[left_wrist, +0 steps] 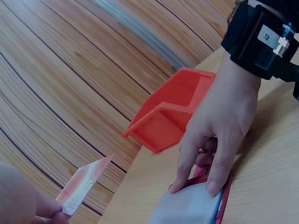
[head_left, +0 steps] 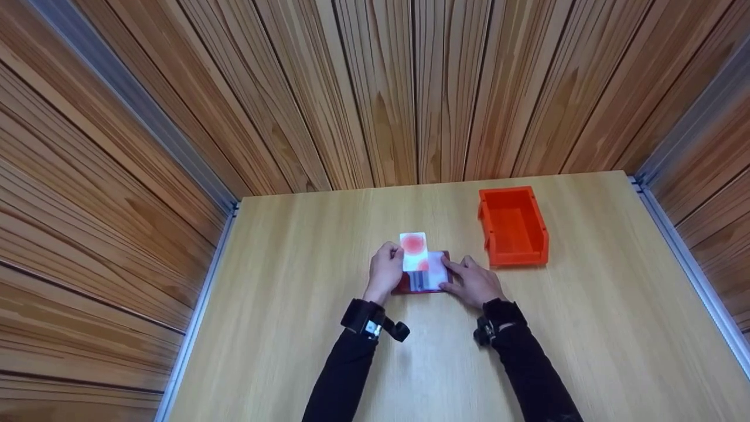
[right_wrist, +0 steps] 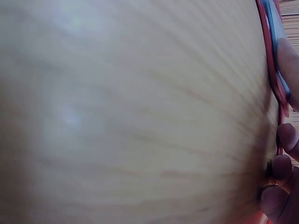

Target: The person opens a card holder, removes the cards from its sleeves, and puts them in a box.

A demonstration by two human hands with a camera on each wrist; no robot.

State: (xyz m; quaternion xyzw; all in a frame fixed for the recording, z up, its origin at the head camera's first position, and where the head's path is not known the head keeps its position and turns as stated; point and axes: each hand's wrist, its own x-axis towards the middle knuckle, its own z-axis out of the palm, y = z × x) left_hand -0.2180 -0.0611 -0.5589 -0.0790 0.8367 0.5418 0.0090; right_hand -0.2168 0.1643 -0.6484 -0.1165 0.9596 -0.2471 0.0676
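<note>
Black sleeves [head_left: 343,375] nearest the head camera, each ending in a black wrist mount [head_left: 354,316] just behind the hand. Light wood tabletop [head_left: 281,328] lies under both hands; wood-plank walls [head_left: 375,88] rise beyond the fingertips, metal strips [head_left: 194,310] run well out to either side. Orange-red storage bin [head_left: 511,228] sits beyond and to the right of the right fingers, near but apart from them. Obstruction noted: in the head view, the white card with a red disc [head_left: 413,246] covers part of the red-covered card holder [head_left: 436,271].

Left hand [head_left: 386,268]: thumb and fingers pinched together on one edge of the card, which juts up past the fingertips, off the tabletop. Small red print on it, too blurred to read. Right hand [head_left: 476,282]: thumb and forefinger set apart, gripping the holder's right edge. Holder lies between the hands, its clear pages directly left of the right fingertips.
</note>
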